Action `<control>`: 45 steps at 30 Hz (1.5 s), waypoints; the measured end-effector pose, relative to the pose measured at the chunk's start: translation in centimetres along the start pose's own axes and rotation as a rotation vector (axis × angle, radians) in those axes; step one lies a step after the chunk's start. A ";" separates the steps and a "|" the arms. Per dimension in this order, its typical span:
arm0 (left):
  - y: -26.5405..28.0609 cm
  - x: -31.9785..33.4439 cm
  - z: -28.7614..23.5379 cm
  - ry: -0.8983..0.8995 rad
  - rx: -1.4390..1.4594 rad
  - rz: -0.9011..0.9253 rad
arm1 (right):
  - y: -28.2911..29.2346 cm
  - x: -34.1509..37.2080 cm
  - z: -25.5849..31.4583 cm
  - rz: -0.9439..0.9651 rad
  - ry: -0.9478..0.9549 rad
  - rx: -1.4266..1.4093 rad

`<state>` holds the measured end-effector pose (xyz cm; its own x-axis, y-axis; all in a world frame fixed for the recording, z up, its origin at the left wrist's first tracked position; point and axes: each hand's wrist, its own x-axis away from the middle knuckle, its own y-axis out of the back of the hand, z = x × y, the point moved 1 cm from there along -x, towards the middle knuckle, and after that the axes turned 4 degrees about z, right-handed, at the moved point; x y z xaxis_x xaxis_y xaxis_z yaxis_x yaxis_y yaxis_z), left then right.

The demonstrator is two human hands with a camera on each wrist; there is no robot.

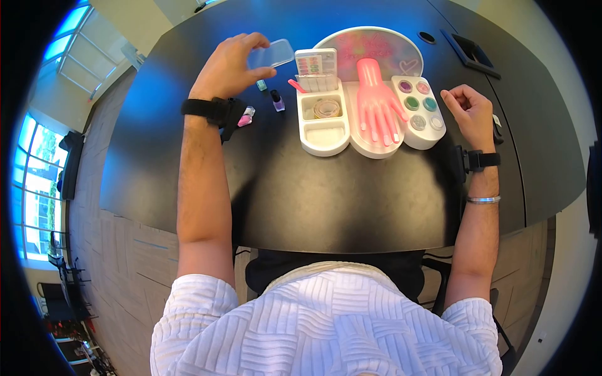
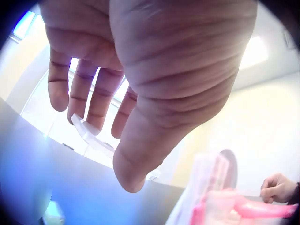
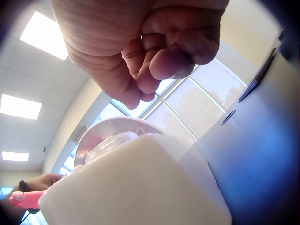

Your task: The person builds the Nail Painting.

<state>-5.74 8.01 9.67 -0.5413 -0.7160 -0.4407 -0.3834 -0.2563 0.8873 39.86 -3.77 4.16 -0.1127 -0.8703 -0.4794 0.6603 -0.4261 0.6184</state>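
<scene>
My left hand (image 1: 229,67) holds a shallow, clear plastic lid (image 1: 274,54) above the table, left of a white manicure play set (image 1: 323,148). In the left wrist view, the lid's pale edge (image 2: 88,134) lies between the thumb and the fingers. The set carries a pink model hand (image 1: 377,103) with pale nails, and an upright rack of nail tips (image 1: 316,64) stands on its left part. Just right of the set hovers my right hand (image 1: 471,111), fingers loosely curled around nothing. Nearest to it are several round pots of glitter (image 1: 429,104).
Under the left hand stand a purple nail polish bottle (image 1: 278,101), a pink bottle (image 1: 246,117) and a small green one (image 1: 261,85). A coiled strip (image 1: 326,109) sits in a compartment of the set. Far right, a dark frame (image 1: 470,55) lies on the black table (image 1: 301,213).
</scene>
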 end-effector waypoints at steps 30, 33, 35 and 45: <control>1.2 0.7 -10.1 -0.322 0.232 0.214 | 0.0 0.1 0.1 -0.002 0.019 0.016; -0.2 0.6 -10.3 -0.263 0.201 0.403 | 0.1 0.0 0.0 -0.004 0.007 0.013; -2.0 0.5 -9.4 -0.219 0.055 0.393 | 0.0 0.0 -0.1 -0.002 -0.004 0.000; -3.7 -0.1 -8.6 -0.041 0.003 0.485 | 0.2 0.0 -0.2 0.002 0.006 0.004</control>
<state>2.20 3.43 7.57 -0.6871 -0.7263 0.0188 -0.0816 0.1028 0.9914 40.13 -3.79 4.12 -0.1069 -0.8694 -0.4824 0.6577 -0.4257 0.6215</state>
